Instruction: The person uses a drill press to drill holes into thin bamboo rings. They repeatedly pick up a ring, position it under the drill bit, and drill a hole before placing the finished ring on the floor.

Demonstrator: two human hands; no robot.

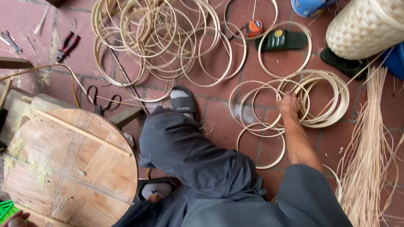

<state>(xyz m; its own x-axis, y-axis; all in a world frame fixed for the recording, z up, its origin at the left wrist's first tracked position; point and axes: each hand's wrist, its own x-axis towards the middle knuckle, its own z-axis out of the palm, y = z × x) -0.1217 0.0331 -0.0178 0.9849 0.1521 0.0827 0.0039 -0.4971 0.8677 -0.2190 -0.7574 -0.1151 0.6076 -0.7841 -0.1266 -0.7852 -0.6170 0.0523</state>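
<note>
Head view, looking down at tiled floor. Right hand [289,105] reaches out at about 2 o'clock from the raised knee [176,138], into a small stack of bamboo hoops [324,98]. Fingers curled closed around a few of the thin rims at the stack's 9 o'clock edge; exact count of rims gripped cannot be told.

Handling judgement: hoops look light, springy, thin-walled; likely to flex and tangle with neighbours, could crack if pinched hard. Best held at the rim with a hooked finger grip, as here.

Loose single hoops [261,145] lie just beside the wrist at 7 o'clock. Larger hoop pile [160,42] well apart at 11 o'clock. Bundle of bamboo strips [370,159] at 4 o'clock.

Left hand [17,218] barely visible at the frame's bottom-left corner, near a round wooden board [71,168]; finger state cannot be told.
</note>
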